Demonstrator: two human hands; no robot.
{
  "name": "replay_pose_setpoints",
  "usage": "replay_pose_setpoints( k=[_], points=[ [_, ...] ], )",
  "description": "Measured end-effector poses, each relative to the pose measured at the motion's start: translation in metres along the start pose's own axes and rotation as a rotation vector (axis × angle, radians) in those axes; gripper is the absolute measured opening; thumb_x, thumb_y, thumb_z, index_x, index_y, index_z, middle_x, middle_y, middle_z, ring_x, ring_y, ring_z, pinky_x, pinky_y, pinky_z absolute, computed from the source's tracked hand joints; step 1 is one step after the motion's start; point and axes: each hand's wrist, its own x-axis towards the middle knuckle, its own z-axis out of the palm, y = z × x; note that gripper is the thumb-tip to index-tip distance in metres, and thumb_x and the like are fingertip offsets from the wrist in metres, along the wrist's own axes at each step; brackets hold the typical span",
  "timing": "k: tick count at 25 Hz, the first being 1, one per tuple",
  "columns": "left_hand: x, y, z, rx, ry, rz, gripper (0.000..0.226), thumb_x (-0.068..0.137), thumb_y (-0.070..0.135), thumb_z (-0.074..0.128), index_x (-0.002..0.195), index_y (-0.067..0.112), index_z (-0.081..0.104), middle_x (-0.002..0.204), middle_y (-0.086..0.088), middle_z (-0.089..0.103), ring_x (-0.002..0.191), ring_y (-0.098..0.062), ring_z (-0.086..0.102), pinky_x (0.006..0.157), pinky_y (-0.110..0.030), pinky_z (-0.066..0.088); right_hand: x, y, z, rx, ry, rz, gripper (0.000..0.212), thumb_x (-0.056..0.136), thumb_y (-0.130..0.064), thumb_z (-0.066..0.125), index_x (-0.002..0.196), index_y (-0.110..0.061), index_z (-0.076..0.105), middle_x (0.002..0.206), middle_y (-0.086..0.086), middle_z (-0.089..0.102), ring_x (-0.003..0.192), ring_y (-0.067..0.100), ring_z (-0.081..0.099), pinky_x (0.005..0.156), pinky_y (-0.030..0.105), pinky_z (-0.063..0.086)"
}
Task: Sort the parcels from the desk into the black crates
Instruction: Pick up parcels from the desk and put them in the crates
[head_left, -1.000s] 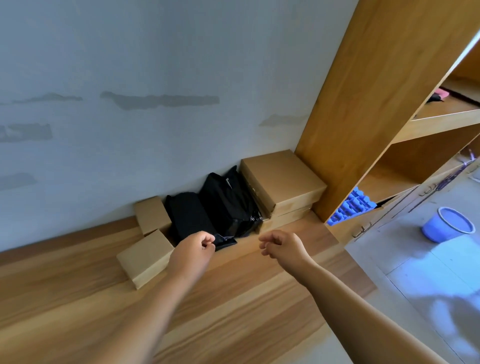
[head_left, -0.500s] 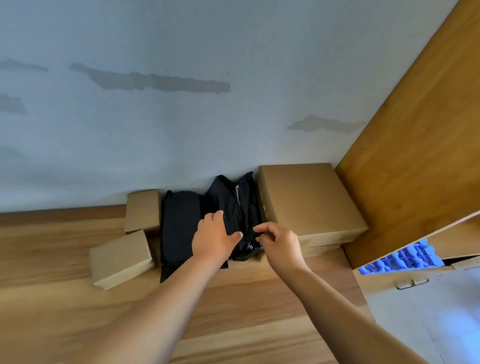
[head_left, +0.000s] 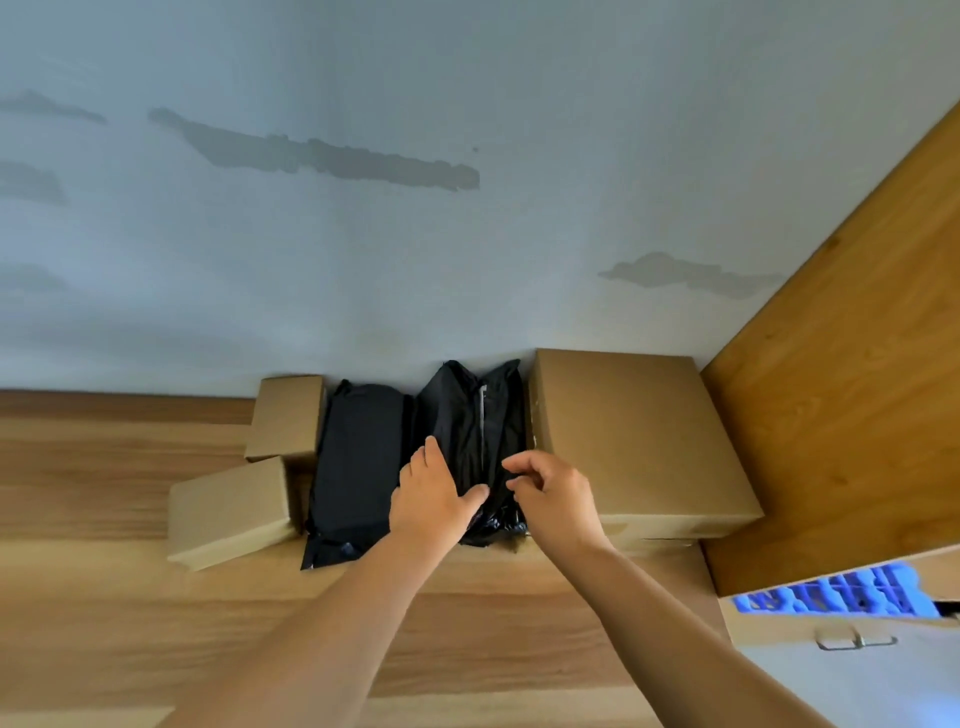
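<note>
Where the desk (head_left: 156, 613) fills the near field, both forearms reach forward from the near edge toward a row of parcels against the far wall (head_left: 467, 208). The left hand (head_left: 434, 499) lies flat on the right black bag (head_left: 475, 415), fingers straight and thumb spread to the right; half a second ago it sat slightly nearer on the same bag. The right hand (head_left: 553, 501) hovers just beside it, fingers curled and thumb meeting forefinger at the bag's near right edge; whether plastic is pinched between them cannot be told. The hands are close together but not touching, as they were half a second ago, whereas a second ago both were curled short of the bags.

From left to right, the row holds a small box (head_left: 228, 512) lying near, a second small box (head_left: 285, 418) behind it at the wall, the left black bag (head_left: 358, 457) lying flat, the right black bag leaning upright, and a large box (head_left: 634, 436) stacked on another.

At right stands a wooden cabinet (head_left: 852, 389), with blue items (head_left: 831, 595) and a drawer handle (head_left: 854, 640) below it. Compared with a second ago, the view has swung left, and the shelves and blue bucket have left the frame.
</note>
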Motion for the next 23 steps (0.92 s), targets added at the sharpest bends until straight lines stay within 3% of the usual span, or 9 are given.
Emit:
replay_pose_setpoints(
  k=[2,4,6,9,12,16,19,23],
  points=[
    [-0.004,-0.009,-0.002,-0.055,0.018,0.005,0.076,0.093,0.053,0.044,0.149,0.009,0.018,0.152,-0.007,0.03,0.139,-0.025,0.027,0.105,-0.038,0.036,0.01,-0.006,0.011,-0.111,-0.045,-0.005,0.032,0.091,-0.009,0.046,0.112,-0.025,0.065,0.098,-0.017,0.063,0.085,0.001,0.059,0.064,0.008,0.042],
    [-0.007,-0.02,-0.005,-0.073,0.034,0.015,0.065,0.096,0.049,0.039,0.147,0.011,0.026,0.148,-0.005,0.037,0.137,-0.023,0.029,0.102,-0.037,0.038,0.019,-0.012,0.024,-0.22,-0.053,-0.012,0.033,0.094,-0.014,0.047,0.124,-0.021,0.06,0.113,-0.008,0.063,0.098,0.008,0.059,0.076,0.017,0.046],
    [-0.007,-0.031,-0.009,-0.083,0.031,0.029,0.061,0.096,0.046,0.039,0.147,0.014,0.029,0.147,-0.002,0.039,0.137,-0.022,0.03,0.1,-0.037,0.04,0.028,-0.018,0.038,-0.345,-0.035,0.001,0.036,0.096,-0.027,0.05,0.131,-0.02,0.054,0.122,-0.003,0.062,0.105,0.015,0.059,0.079,0.027,0.048],
    [-0.009,-0.042,-0.014,-0.128,-0.031,0.083,0.058,0.097,0.044,0.039,0.148,0.018,0.029,0.148,0.0,0.039,0.137,-0.02,0.032,0.099,-0.035,0.04,0.041,-0.025,0.06,-0.481,0.009,0.077,0.053,0.091,-0.05,0.052,0.128,-0.013,0.051,0.122,0.003,0.057,0.104,0.022,0.059,0.07,0.031,0.045],
    [-0.013,-0.049,-0.016,-0.157,-0.095,0.139,0.057,0.097,0.04,0.039,0.149,0.019,0.027,0.15,0.001,0.038,0.136,-0.017,0.036,0.098,-0.032,0.041,0.049,-0.032,0.08,-0.59,0.066,0.114,0.058,0.086,-0.06,0.052,0.116,-0.01,0.055,0.119,0.006,0.053,0.103,0.025,0.056,0.066,0.033,0.044],
    [-0.022,-0.063,-0.02,-0.124,-0.106,0.145,0.047,0.097,0.032,0.041,0.142,0.022,0.039,0.134,0.002,0.053,0.109,-0.017,0.056,0.074,-0.029,0.048,0.054,-0.039,0.1,-0.674,0.142,0.111,0.06,0.082,-0.056,0.062,0.119,-0.009,0.051,0.122,0.008,0.052,0.112,0.025,0.051,0.074,0.034,0.045],
    [-0.028,-0.079,-0.024,-0.132,-0.099,0.127,0.041,0.096,0.029,0.043,0.137,0.023,0.047,0.135,0.004,0.052,0.117,-0.01,0.05,0.082,-0.026,0.046,0.05,-0.039,0.113,-0.688,0.178,0.131,0.061,0.084,-0.047,0.066,0.124,-0.007,0.045,0.126,0.011,0.052,0.119,0.028,0.047,0.088,0.037,0.046],
    [-0.031,-0.101,-0.034,-0.158,-0.093,0.121,0.041,0.096,0.023,0.042,0.136,0.022,0.049,0.141,0.007,0.049,0.128,-0.009,0.042,0.091,-0.027,0.045,0.042,-0.042,0.128,-0.676,0.187,0.152,0.056,0.085,-0.038,0.065,0.124,-0.005,0.042,0.128,0.014,0.053,0.12,0.032,0.047,0.095,0.039,0.042]
  ],
)
